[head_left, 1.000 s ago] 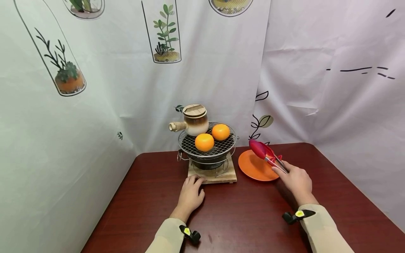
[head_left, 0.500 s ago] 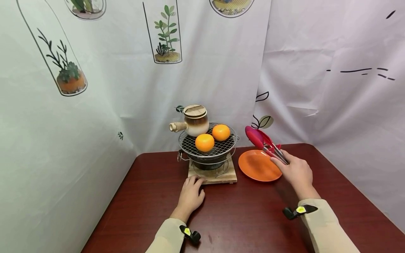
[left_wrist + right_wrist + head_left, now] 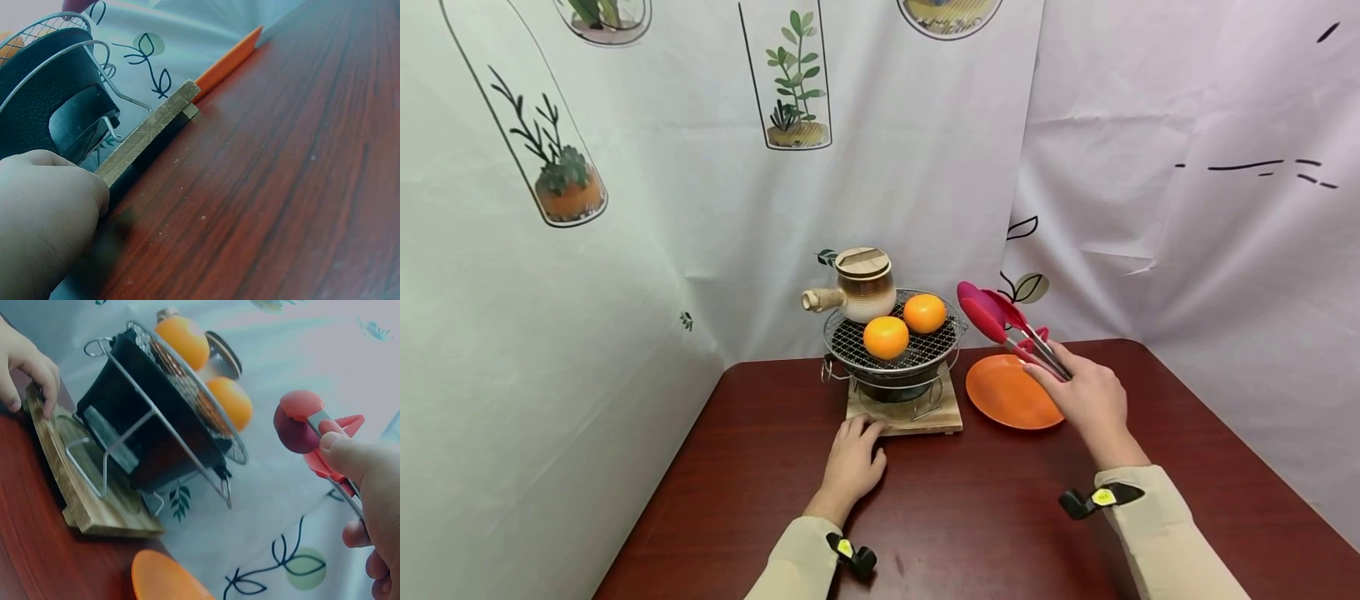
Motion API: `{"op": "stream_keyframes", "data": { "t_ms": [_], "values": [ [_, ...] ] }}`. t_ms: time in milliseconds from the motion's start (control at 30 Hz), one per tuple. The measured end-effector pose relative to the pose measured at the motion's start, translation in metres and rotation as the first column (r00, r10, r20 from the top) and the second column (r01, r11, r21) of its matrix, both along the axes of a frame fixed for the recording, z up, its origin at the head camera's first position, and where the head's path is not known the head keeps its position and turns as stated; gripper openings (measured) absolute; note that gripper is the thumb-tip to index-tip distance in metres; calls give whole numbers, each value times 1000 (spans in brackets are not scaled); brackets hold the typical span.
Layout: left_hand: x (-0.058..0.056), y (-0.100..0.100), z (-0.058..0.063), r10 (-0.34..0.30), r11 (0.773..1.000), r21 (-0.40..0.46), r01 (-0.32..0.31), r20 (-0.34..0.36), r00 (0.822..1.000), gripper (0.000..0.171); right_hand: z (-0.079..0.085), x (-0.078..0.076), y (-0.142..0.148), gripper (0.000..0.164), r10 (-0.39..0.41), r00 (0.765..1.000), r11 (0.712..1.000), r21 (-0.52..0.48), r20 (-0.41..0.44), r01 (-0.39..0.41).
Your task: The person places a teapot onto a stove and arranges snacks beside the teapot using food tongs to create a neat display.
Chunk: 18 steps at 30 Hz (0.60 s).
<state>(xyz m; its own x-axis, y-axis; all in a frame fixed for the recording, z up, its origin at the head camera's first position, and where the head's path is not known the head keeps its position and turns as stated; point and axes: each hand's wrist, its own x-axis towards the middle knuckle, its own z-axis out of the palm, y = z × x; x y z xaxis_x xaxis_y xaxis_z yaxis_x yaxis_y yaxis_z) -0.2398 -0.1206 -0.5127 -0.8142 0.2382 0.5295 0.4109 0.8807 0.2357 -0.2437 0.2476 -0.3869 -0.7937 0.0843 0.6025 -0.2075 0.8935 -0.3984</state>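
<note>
My right hand grips a pair of red-tipped metal tongs in the air, above and left of the orange plate. Between the tong heads is a smooth dark purple thing, mostly covered, so its kind cannot be told. The fingers of my left hand rest on the front edge of a wooden board, left of its middle. On that board stands a black tabletop grill topped by a round wire rack. Two oranges, a front one and a back one, sit on the rack.
A lidded clay pot stands at the rack's back left, its handle pointing left over the edge. Wire handles stick out at the grill's sides. The dark red table ends against a printed white cloth.
The right hand has lifted the tongs and purple thing from over the orange plate and carried them left toward the rack. The left hand has stayed on the board.
</note>
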Motion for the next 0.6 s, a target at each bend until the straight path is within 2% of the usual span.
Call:
{"op": "stream_keyframes", "data": {
  "t_ms": [300, 600],
  "values": [
    [-2, -1, -2, -6, 1000, 4, 6, -15, 1000, 36, 12, 3, -25, 63, 55, 992, 998, 34, -114, -52],
    [-2, -1, -1, -8, 1000, -1, 8, 2, 1000, 36, 18, 4, -45, 66, 115, 983, 991, 78, -140, -105]
  ]
}}
